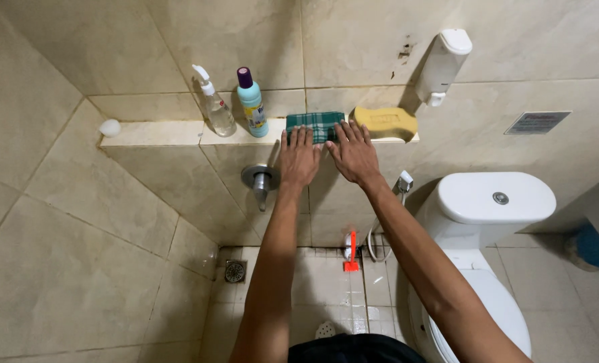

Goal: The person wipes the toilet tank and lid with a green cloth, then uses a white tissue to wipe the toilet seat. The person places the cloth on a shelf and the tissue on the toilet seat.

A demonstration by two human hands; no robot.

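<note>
A folded green checked cloth (315,122) lies on a tiled wall ledge (155,133). My left hand (298,158) reaches up with its fingertips resting on the cloth's left front edge. My right hand (354,152) lies beside it, fingers spread, touching the cloth's right front edge. Neither hand has closed around it. A yellow sponge (384,123) sits just right of the cloth, close to my right fingertips. Left of the cloth stand a turquoise bottle with a purple cap (252,103) and a clear spray bottle (216,104).
A white soap dispenser (440,66) hangs on the wall above the sponge. A metal tap (260,181) juts out under the ledge. A white toilet (489,222) stands at right, a hose sprayer (403,183) beside it. A floor drain (235,271) and an orange object (351,254) lie below.
</note>
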